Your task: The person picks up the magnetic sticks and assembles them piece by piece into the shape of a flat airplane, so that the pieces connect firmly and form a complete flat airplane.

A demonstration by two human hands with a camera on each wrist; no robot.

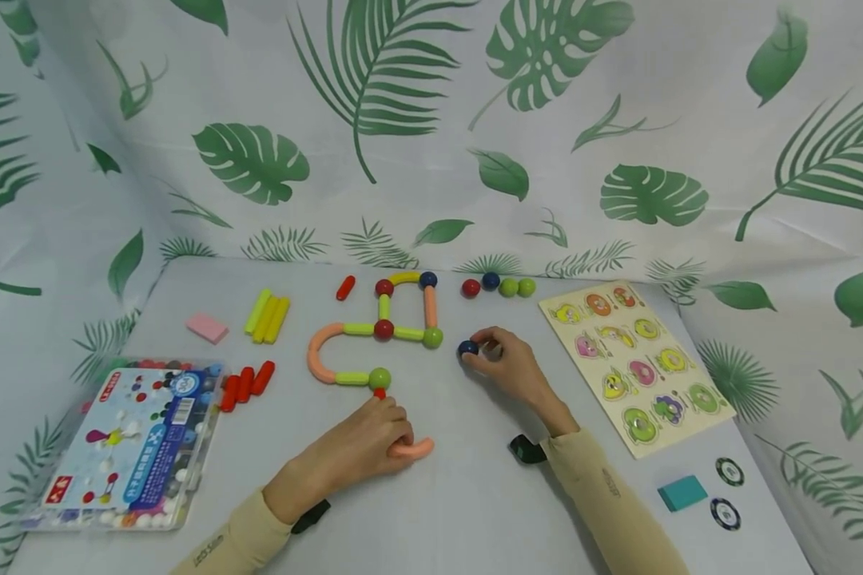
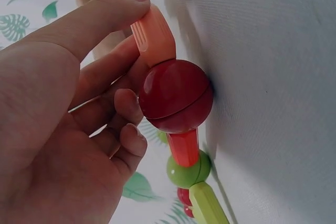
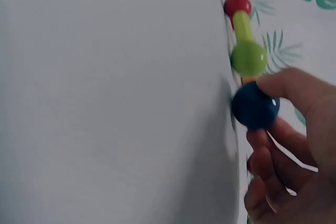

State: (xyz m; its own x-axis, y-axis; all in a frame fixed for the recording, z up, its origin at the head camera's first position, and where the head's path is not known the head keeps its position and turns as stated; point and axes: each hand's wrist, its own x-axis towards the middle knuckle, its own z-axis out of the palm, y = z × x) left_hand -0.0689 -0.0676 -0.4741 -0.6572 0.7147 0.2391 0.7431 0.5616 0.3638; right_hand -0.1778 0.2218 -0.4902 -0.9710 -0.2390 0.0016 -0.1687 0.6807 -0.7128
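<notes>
My left hand [image 1: 363, 443] is low over the table, thumb and fingertips pinching a curved orange rod [image 1: 419, 449]. In the left wrist view that rod [image 2: 156, 38] plugs into a red ball [image 2: 177, 95], which the hand hides from the head camera. A short red stick [image 2: 184, 148] links this ball to a green ball [image 2: 181, 167] of the chain. To the right, my right hand [image 1: 514, 367] pinches a dark blue ball [image 1: 468, 349] between thumb and fingers. The joined figure of sticks and balls [image 1: 383, 330] lies ahead of both hands.
Spare balls [image 1: 508, 287] sit in a row at the back. Loose red sticks [image 1: 245, 385], yellow sticks [image 1: 268, 317] and a pink block [image 1: 207, 328] lie left, near a lidded parts box [image 1: 125, 439]. A puzzle board [image 1: 633, 367], teal block [image 1: 682, 493] and two chips [image 1: 725, 513] are right.
</notes>
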